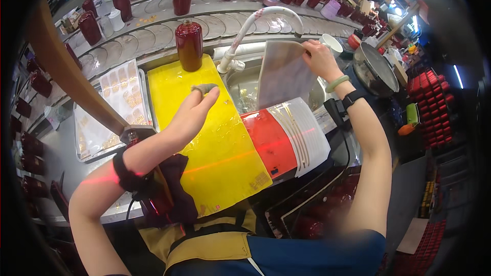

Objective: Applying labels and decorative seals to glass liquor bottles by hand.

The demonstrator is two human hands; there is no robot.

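Note:
My right hand (pixel 319 59) pinches the upper right corner of a greyish translucent sheet (pixel 286 74). The sheet stands tilted in the metal sink (pixel 238 84), below the white curved faucet (pixel 245 33). My left hand (pixel 199 105) is over the yellow mat (pixel 204 158), with a grey knit cover (pixel 203 88) at its fingers. Those fingers are mostly hidden, so what they hold, if anything, does not show. Beyond that hand, a dark red glass bottle (pixel 189 46) stands upright at the mat's far end.
Left of the mat lies a metal tray (pixel 82 151) with sheets of gold decals (pixel 123 87). A red sheet (pixel 268 140) and a white ribbed one (pixel 302 133) lie before the sink. Behind runs a conveyor (pixel 138 36) with several red bottles. A brown bar (pixel 76 61) crosses the left.

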